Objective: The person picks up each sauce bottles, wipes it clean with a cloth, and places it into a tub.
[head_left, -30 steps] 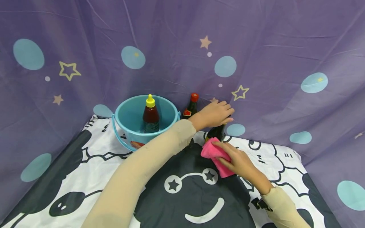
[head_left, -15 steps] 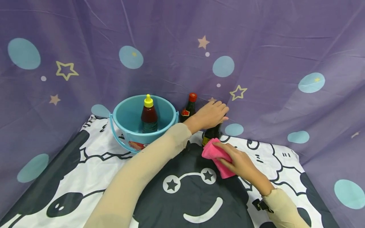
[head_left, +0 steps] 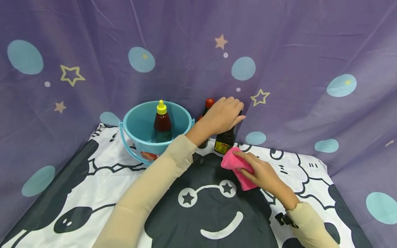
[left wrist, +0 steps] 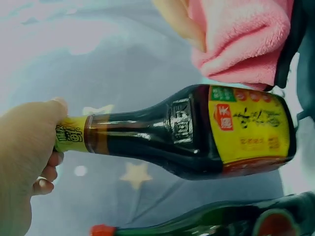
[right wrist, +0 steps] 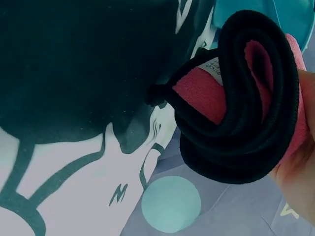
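Note:
My left hand [head_left: 224,115] grips the top of a dark soy sauce bottle [left wrist: 162,130] by its neck. The bottle's yellow label [head_left: 222,147] shows below the hand in the head view. My right hand [head_left: 263,174] holds a folded pink towel [head_left: 237,168], just in front of and to the right of the bottle's base. In the right wrist view the towel's black edging [right wrist: 246,128] forms thick rolled folds. Beside the held bottle stands a green bottle with a red cap [head_left: 209,102], partly hidden by my left hand and wrist.
A light blue bucket [head_left: 141,137] stands at the back left, its handle hanging down the front. Inside it is an upright brown bottle with a yellow nozzle cap [head_left: 162,124]. A patterned black-and-white cloth [head_left: 217,213] covers the surface; a purple curtain [head_left: 186,41] rises behind.
My left hand has moved left with the soy sauce bottle, nearer the red-capped bottle, and more of its yellow label shows. My right hand and the towel have barely moved.

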A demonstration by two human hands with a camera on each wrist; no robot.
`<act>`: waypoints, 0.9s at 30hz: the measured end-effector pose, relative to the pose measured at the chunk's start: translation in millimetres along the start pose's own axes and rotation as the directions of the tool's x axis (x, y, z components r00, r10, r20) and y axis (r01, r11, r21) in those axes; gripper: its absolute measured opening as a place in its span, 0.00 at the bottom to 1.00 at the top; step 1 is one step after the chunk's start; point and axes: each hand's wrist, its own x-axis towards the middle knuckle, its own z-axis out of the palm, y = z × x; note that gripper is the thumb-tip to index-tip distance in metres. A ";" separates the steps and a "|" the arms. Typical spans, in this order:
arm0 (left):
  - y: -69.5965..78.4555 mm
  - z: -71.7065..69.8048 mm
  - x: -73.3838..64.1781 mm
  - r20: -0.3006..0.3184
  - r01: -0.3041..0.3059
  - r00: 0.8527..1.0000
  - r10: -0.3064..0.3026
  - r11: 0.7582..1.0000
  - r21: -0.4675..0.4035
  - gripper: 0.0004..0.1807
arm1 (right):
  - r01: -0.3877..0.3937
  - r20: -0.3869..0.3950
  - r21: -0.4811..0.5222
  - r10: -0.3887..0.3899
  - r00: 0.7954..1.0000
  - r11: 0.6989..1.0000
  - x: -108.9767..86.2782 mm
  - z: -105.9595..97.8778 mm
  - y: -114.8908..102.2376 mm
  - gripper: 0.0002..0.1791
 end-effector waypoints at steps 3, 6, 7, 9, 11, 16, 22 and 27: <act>-2.3 -16.3 -6.5 -0.020 0.024 1.000 -0.024 1.000 0.000 0.21 | 0.001 -0.013 0.000 -0.001 1.000 1.000 2.9 -3.8 0.7 0.39; -3.7 -28.6 -14.1 -0.034 0.048 0.998 -0.047 0.999 0.021 0.22 | 0.007 -0.029 -0.004 -0.008 1.000 1.000 5.8 -7.5 2.4 0.39; -3.9 -31.5 -16.9 -0.039 0.054 0.998 -0.053 0.998 0.030 0.22 | 0.006 -0.033 -0.005 -0.006 0.999 1.000 6.9 -8.8 3.0 0.39; -3.9 -36.6 -22.5 -0.049 0.064 0.997 -0.063 0.998 0.027 0.21 | 0.004 -0.045 -0.007 -0.005 0.999 1.000 8.8 -11.6 3.9 0.38; -3.3 -39.9 -28.6 -0.059 0.066 0.996 -0.065 0.998 0.021 0.21 | 0.002 -0.063 -0.007 -0.002 0.998 1.000 10.9 -14.8 4.6 0.38; -0.1 -42.1 -44.7 -0.080 0.049 0.996 -0.047 0.999 0.019 0.21 | 0.004 -0.126 0.019 -0.002 0.992 1.000 19.3 -22.7 5.6 0.37; 2.8 -38.0 -64.3 -0.091 0.050 0.995 -0.049 0.999 0.007 0.19 | -0.015 -0.187 0.053 0.025 0.982 0.998 34.7 -33.6 4.6 0.37; 5.8 -35.0 -76.5 -0.122 0.035 0.992 -0.036 0.999 -0.008 0.18 | -0.052 -0.210 0.096 0.072 0.975 0.994 46.7 -41.6 2.3 0.37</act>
